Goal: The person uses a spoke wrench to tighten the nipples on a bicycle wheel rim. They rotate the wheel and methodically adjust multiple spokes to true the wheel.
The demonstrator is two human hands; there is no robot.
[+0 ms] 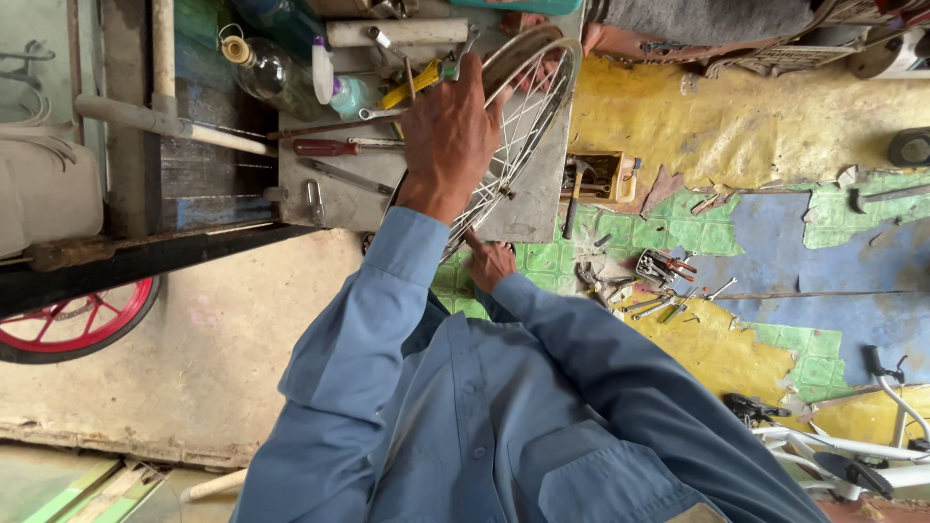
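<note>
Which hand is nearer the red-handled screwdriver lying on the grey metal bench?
Left. The left hand grips the silver spoked bicycle wheel at its rim, just right of the red-handled screwdriver. The right hand is lower, at the wheel's bottom edge, farther away.

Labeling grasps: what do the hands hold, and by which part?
Left hand grips the spoked bicycle wheel at its rim. Right hand is at the wheel's lower edge; its grip cannot be told.

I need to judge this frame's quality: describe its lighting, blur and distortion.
Head view: soft, even daylight, no harsh glare; bicycle wheel and left hand are fairly sharp; right hand sits in mild shadow; wide-angle lens bends the edges, and the scene appears rotated.
</note>
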